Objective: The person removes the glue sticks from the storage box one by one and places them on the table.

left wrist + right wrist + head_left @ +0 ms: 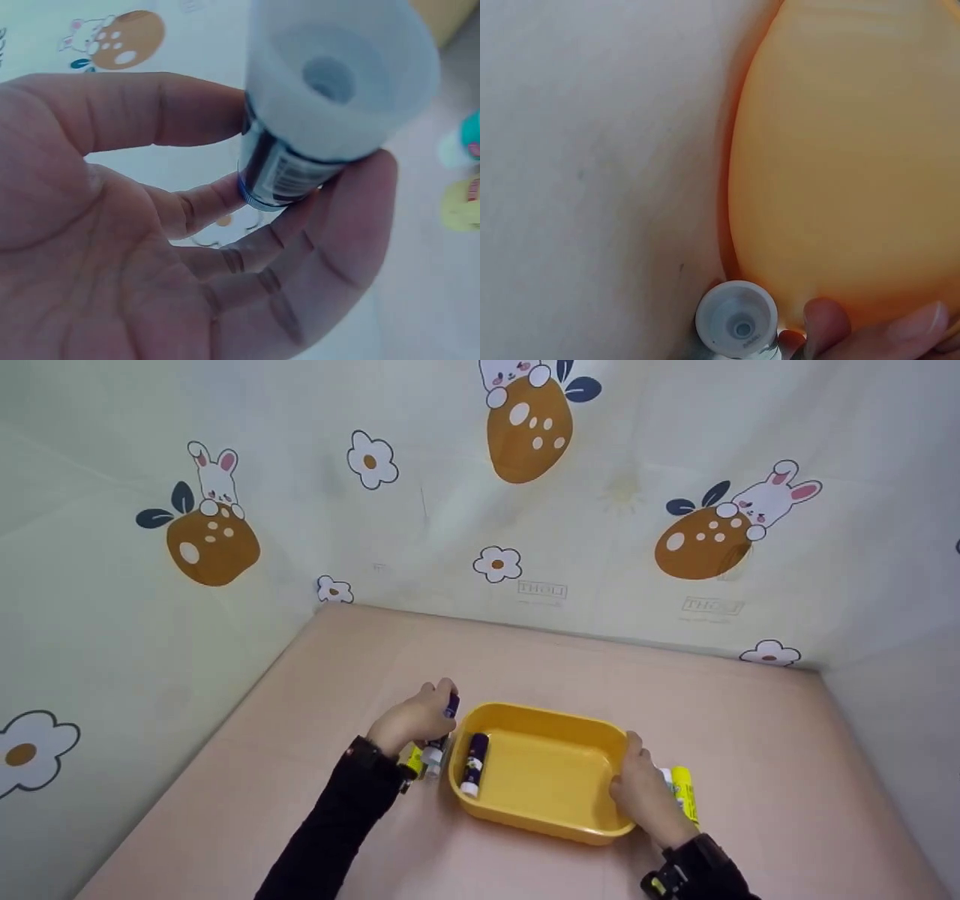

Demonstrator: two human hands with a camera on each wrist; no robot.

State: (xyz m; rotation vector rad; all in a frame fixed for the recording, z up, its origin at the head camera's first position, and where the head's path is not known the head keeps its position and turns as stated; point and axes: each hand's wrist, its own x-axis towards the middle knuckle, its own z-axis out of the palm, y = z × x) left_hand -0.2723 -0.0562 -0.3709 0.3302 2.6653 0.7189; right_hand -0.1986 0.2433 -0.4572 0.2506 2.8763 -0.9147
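Note:
My left hand (420, 716) pinches a dark purple glue stick (451, 706) just above the left rim of a yellow plastic tray (551, 832). In the left wrist view the glue stick's hollow white base (337, 97) faces the camera, with thumb and fingertips around its barrel. Another dark purple glue stick (475, 765) with a white end lies inside the tray along its left wall. My right hand (645, 791) grips the tray's right rim, thumb on the inner side. Beside that hand, the right wrist view shows the round white base of a glue stick (737, 319).
Below the left hand, partly hidden, lie a yellow glue stick (414, 759) and a dark one with a clear-looking end (433, 755). Right of the tray lies a yellow glue stick (684, 793), next to a white one (666, 775). Patterned cloth walls (442, 525) enclose the pink tabletop (390, 652).

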